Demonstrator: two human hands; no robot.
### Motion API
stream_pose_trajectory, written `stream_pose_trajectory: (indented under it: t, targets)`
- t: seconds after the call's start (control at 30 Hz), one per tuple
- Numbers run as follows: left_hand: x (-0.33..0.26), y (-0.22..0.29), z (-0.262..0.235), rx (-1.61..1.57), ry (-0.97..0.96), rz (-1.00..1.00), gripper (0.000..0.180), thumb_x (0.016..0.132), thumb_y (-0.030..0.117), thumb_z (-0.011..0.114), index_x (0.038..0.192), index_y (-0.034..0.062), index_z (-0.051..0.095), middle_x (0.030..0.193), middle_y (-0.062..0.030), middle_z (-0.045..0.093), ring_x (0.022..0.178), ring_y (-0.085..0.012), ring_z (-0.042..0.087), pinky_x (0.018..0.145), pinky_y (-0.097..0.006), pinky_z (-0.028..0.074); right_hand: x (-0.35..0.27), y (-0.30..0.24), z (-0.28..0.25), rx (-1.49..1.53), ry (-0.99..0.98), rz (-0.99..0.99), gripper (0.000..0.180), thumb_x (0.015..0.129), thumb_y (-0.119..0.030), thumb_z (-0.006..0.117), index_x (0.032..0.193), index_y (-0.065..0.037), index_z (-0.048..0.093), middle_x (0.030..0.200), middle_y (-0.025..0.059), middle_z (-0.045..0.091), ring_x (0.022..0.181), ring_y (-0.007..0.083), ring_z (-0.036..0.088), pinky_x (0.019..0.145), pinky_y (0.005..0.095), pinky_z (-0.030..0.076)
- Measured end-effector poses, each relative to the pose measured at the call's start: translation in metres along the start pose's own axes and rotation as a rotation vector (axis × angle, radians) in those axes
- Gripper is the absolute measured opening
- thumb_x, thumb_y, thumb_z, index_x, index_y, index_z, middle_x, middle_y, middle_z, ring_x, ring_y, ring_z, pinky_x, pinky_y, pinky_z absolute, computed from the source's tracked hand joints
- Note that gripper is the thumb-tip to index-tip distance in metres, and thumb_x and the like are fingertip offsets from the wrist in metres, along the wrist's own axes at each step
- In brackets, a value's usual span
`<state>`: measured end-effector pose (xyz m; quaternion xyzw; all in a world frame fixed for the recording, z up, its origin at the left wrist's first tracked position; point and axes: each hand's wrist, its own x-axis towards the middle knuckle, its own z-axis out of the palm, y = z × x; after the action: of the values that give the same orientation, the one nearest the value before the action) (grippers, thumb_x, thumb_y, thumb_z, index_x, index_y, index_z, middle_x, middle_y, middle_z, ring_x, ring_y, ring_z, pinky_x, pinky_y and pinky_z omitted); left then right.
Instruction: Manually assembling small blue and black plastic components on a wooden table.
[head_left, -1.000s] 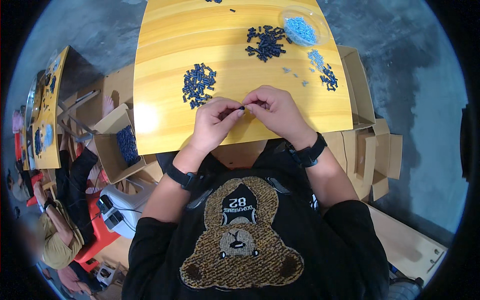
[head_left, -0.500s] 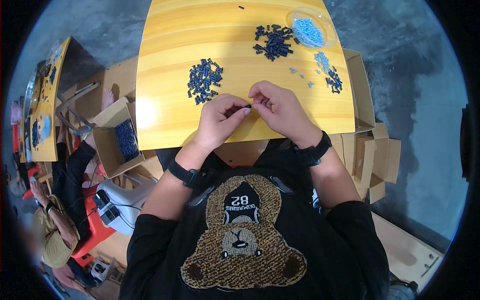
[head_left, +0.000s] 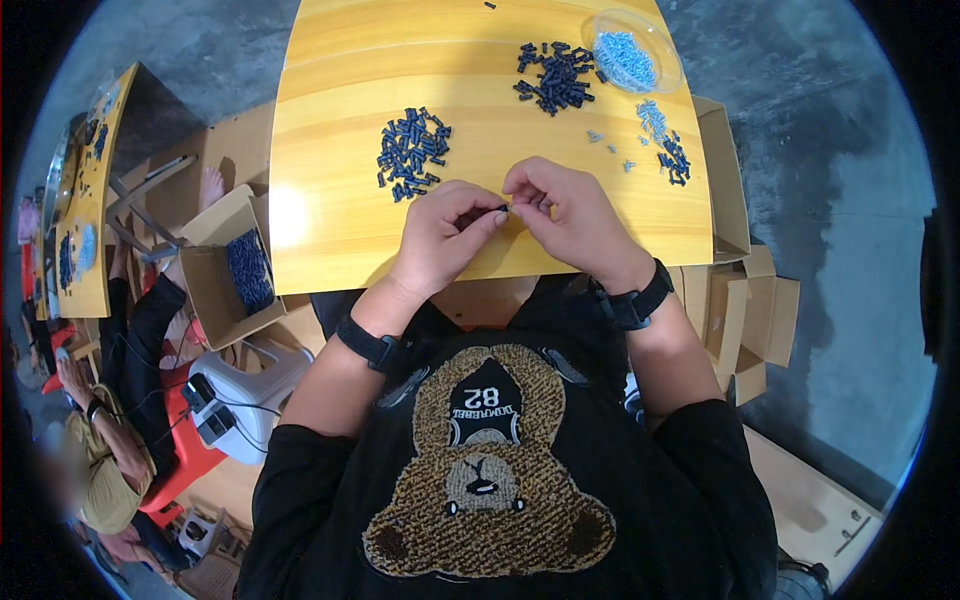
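My left hand (head_left: pixel 440 235) pinches a small black plastic piece (head_left: pixel 503 208) between thumb and forefinger, above the near part of the yellow wooden table (head_left: pixel 330 225). Facing it, my right hand (head_left: pixel 575 220) has its fingers curled and its fingertips right by the piece's end. Whether those fingertips hold a tiny part is too small to see. Beyond my left hand lies a pile of black pieces (head_left: pixel 412 152). Farther off is a second black pile (head_left: pixel 555 80). A clear round dish (head_left: pixel 677 80) at the far right holds small light-blue parts (head_left: pixel 624 60).
Loose light-blue parts (head_left: pixel 652 120) and a smaller black heap (head_left: pixel 674 160) lie near the table's right edge. An open cardboard box (head_left: pixel 210 285) with dark pieces stands at left, beside a white stool (head_left: pixel 265 385). More cardboard boxes (head_left: pixel 770 320) stand at right. Another person (head_left: pixel 120 440) sits far left.
The black piece and my right fingertips now meet more closely. The whole view has shifted slightly; the piles look unchanged.
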<state>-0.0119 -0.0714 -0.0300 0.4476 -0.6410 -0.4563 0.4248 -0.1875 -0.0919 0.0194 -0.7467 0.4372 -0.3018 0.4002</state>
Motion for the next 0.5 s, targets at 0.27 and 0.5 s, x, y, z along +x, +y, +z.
stream_pose_trajectory:
  t: [0.27, 0.5]
  targets:
    - [-0.0007, -0.0032, 0.0004, 0.003, 0.012, 0.007, 0.013, 0.078, 0.009, 0.067, 0.086, -0.0005, 0.064, 0.081, -0.0092, 0.063, 0.073, -0.0187, 0.058, 0.066, -0.028, 0.045, 0.001, -0.0046, -0.0001, -0.001, -0.026, 0.05, 0.013, 0.077, 0.002, 0.054, 0.09, -0.001, 0.055, 0.07, 0.0133, 0.055, 0.062, 0.0211, 0.055, 0.057, 0.0303, 0.044]
    - [0.0004, -0.0053, 0.0009, 0.0, 0.023, 0.034, 0.013, 0.079, 0.01, 0.068, 0.087, 0.0005, 0.066, 0.079, -0.0085, 0.061, 0.065, -0.0157, 0.059, 0.06, -0.025, 0.047, 0.0, -0.0062, 0.0008, 0.012, 0.014, 0.027, 0.013, 0.077, 0.003, 0.053, 0.089, -0.001, 0.055, 0.068, 0.0122, 0.055, 0.06, 0.019, 0.055, 0.055, 0.0292, 0.044]
